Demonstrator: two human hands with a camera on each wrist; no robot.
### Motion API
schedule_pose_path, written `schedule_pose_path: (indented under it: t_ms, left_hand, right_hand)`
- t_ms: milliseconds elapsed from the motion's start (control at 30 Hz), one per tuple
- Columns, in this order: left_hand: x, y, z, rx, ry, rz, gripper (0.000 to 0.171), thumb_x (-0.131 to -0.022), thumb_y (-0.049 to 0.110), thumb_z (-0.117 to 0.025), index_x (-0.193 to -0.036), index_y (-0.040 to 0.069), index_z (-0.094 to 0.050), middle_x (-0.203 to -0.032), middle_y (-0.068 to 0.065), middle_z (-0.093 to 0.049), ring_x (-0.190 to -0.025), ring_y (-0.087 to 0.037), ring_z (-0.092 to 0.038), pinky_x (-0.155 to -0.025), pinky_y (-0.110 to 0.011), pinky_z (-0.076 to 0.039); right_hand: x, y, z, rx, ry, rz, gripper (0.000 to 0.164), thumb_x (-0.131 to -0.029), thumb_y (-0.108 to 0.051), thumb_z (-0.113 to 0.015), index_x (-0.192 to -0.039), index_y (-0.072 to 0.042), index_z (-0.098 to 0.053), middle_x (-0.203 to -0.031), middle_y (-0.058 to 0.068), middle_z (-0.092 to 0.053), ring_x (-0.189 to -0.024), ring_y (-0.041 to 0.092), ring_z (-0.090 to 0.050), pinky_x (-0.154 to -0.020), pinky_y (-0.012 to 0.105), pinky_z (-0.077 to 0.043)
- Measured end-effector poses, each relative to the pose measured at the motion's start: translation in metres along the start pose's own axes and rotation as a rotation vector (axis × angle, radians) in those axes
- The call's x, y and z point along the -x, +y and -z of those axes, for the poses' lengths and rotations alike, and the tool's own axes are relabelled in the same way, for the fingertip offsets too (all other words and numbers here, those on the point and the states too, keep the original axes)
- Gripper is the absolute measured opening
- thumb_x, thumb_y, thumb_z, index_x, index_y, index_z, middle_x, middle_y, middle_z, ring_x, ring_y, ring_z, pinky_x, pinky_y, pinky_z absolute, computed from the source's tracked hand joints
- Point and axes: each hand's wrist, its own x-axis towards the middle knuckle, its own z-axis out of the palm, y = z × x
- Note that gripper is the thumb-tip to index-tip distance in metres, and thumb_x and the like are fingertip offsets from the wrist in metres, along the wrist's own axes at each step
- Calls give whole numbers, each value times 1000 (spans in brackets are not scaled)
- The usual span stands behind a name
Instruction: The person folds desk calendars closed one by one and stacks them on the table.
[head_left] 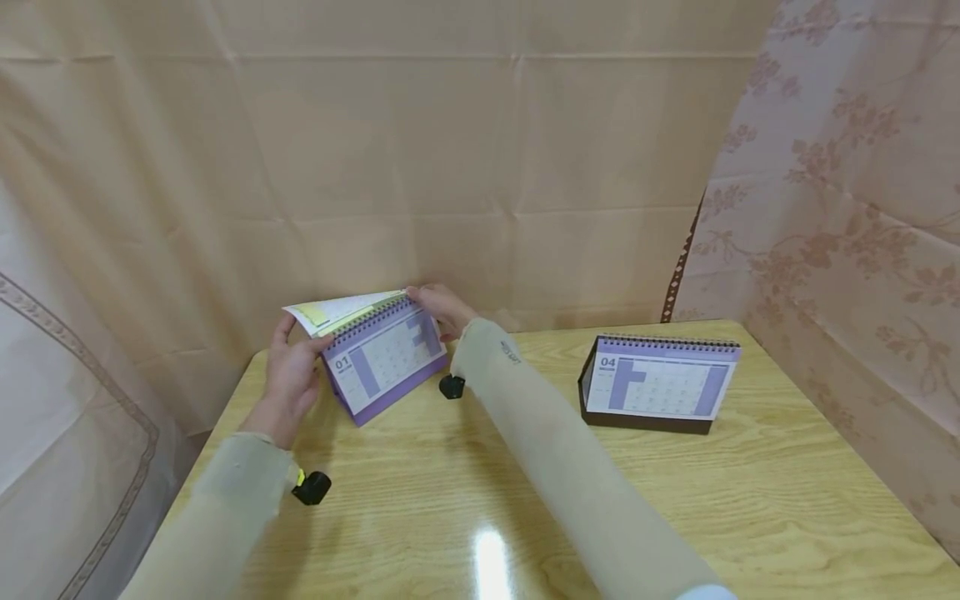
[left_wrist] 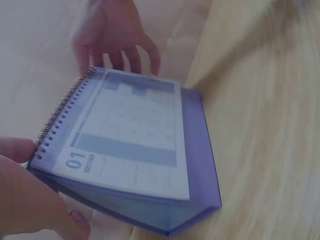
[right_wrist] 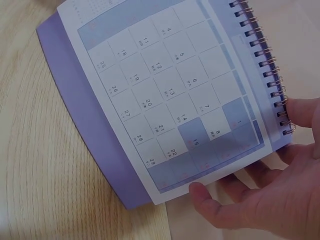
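Note:
A purple desk calendar (head_left: 386,358) showing page 01 stands slanted at the back left of the table, between both hands. My left hand (head_left: 291,375) grips its left top corner, thumb at the end of the spiral binding (left_wrist: 60,112) and fingers behind. At the other end of the spiral, my right hand (head_left: 444,308) holds the right top corner; the right wrist view shows its thumb by the last coils and fingers (right_wrist: 212,205) around the side edge. A sheet with yellow-green print (head_left: 318,312) sticks up behind the spiral, toward the left hand.
A second desk calendar (head_left: 660,383) with a dark base, page 04 in front, stands upright on the right of the wooden table (head_left: 420,492). A beige curtain (head_left: 480,167) hangs behind the table, and a flowered cloth (head_left: 855,233) hangs along the right side.

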Motion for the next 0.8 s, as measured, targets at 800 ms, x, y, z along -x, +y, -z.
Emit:
schedule_pose_path:
  t_ms: [800]
  left_hand:
    - [1, -19, 1, -184, 134, -192, 70, -96, 4, -68, -154, 22, -33, -101, -3, -64, -89, -13, -66, -84, -22, -55]
  right_hand:
    - [-14, 4, -8, -88, 114, 56, 32, -103, -33, -62, -129, -16, -62, -111, 0, -64, -115, 24, -53, -101, 59, -39]
